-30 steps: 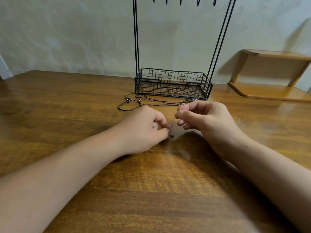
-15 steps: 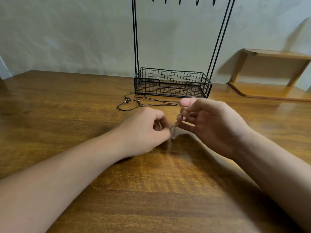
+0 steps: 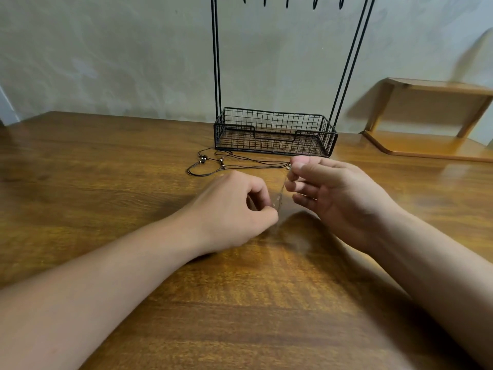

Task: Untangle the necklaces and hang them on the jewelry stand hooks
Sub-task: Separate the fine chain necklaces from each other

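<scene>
A thin chain [image 3: 280,193] runs taut on a steep diagonal, its lower end pinched in the left hand [image 3: 234,209], its upper end pinched in the right hand [image 3: 336,193]. Both are above the table [image 3: 106,182]. A black cord necklace [image 3: 240,164] lies lengthwise left-to-right before the stand's wire basket [image 3: 274,129].

- Soft, even indoor light, moderately bright, with no harsh highlights.
- The wooden surface [image 3: 133,161] carries a dull sheen; soft shadows pool beneath the hands [image 3: 232,209].
- Wide-angle bending bows the surface edge and splays the stand's rods [image 3: 216,62].
- The shelf [image 3: 432,118] at right looks smeared, its wall shadow blurred.
</scene>
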